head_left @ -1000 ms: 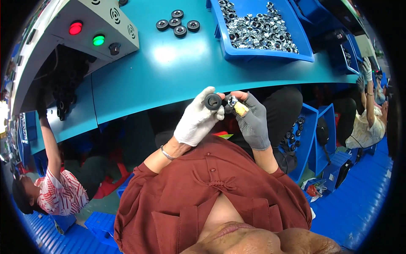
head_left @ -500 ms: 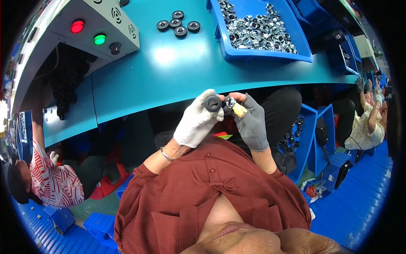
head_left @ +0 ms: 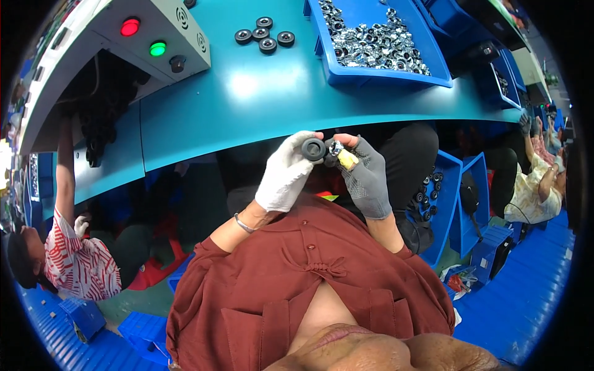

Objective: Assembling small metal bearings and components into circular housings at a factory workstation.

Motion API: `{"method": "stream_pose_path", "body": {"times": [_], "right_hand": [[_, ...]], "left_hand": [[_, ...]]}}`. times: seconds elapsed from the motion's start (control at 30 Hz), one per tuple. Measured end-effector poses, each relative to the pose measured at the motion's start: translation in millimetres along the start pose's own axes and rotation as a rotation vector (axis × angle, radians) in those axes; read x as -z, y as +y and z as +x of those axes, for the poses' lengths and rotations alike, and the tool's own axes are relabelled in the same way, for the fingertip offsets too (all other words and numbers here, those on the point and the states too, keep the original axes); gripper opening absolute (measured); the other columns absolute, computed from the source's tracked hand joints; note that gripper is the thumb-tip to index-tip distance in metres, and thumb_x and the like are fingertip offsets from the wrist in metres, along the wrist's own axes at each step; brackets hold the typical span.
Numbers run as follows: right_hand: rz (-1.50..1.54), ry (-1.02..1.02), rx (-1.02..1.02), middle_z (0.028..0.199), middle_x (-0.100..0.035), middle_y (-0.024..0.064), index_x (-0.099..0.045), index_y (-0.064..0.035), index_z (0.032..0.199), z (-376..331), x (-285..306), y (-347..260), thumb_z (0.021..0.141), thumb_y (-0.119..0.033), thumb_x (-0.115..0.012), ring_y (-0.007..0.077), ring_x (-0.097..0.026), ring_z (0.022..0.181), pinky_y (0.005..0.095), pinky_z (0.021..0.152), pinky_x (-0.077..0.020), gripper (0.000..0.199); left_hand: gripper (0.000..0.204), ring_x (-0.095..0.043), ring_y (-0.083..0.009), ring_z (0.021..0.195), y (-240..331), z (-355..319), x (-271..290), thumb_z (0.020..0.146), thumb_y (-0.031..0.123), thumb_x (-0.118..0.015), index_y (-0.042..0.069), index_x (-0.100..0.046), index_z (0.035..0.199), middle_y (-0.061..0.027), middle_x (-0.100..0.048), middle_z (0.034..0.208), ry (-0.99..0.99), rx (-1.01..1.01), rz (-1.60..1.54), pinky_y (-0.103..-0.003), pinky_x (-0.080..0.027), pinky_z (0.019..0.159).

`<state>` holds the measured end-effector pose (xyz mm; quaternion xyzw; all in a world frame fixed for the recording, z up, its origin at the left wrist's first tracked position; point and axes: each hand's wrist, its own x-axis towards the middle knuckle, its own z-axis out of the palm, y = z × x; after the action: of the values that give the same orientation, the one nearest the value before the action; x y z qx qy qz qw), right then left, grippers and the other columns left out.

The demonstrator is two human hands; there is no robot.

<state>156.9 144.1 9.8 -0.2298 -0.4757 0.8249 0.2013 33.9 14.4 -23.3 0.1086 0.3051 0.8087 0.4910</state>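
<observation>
In my white-gloved left hand [head_left: 286, 176] I pinch a small black tyre [head_left: 314, 149], its round face turned up. My right hand [head_left: 368, 179], in a grey dotted glove with bare fingertips, closes on a shiny chrome wheel hub [head_left: 336, 147] just right of the tyre. Something pale yellow [head_left: 348, 161], perhaps a wrap on the thumb, shows beside the hub. Both hands meet in front of my body, below the table edge. Whether tyre and hub touch, I cannot tell.
On the teal table [head_left: 247, 111] stands a blue bin [head_left: 390, 78] of chrome hubs. Several finished-looking wheels [head_left: 268, 45] lie left of it. A grey machine [head_left: 124, 55] with lit red and green buttons is at left. Co-workers [head_left: 83, 253] sit on both sides; blue crates [head_left: 447, 204] stand at right.
The tyre has tilted slightly in my left fingers, and its centre now looks filled with dark grey. My hands stay close together. The view has shifted a little.
</observation>
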Motion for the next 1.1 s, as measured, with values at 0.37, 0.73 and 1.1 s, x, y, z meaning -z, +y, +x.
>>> {"method": "stream_pose_path", "body": {"times": [0.37, 0.73, 1.1], "right_hand": [[-0.165, 0.009, 0.089, 0.111, -0.067, 0.0089, -0.061, 0.0059, 0.122, -32.4, -11.8, 1.8, 0.098, -0.004, -0.059, 0.013, -0.063, 0.097, 0.0261, 0.089, -0.0504, 0.027], [-0.931, -0.035, 0.778, 0.106, -0.064, 0.0133, -0.066, 0.0011, 0.115, -31.6, -20.8, 10.5, 0.084, 0.006, -0.066, 0.0233, -0.065, 0.093, 0.0296, 0.081, -0.0524, 0.031], [-0.979, -0.071, 0.712, 0.104, -0.062, 0.0121, -0.065, 0.0, 0.125, -5.5, -16.4, 4.5, 0.085, 0.008, -0.061, 0.0238, -0.062, 0.093, 0.0307, 0.079, -0.0506, 0.041]], "left_hand": [[0.033, -0.065, -0.0201, 0.105, -12.7, -23.0, -1.9, 0.095, 0.002, -0.064, -0.002, -0.054, 0.126, -0.0121, -0.062, 0.116, 0.097, -0.091, 0.031, -0.032, -0.054, 0.097], [0.022, -0.063, -0.0092, 0.089, -18.8, -40.9, -1.7, 0.097, 0.013, -0.068, -0.002, -0.067, 0.113, -0.0037, -0.069, 0.101, 0.13, -0.113, 0.389, -0.024, -0.051, 0.083], [0.021, -0.067, -0.0135, 0.091, -9.5, -15.3, -4.8, 0.099, 0.011, -0.065, -0.004, -0.066, 0.113, -0.0084, -0.069, 0.102, 0.246, 0.002, 0.197, -0.026, -0.055, 0.082]]}}
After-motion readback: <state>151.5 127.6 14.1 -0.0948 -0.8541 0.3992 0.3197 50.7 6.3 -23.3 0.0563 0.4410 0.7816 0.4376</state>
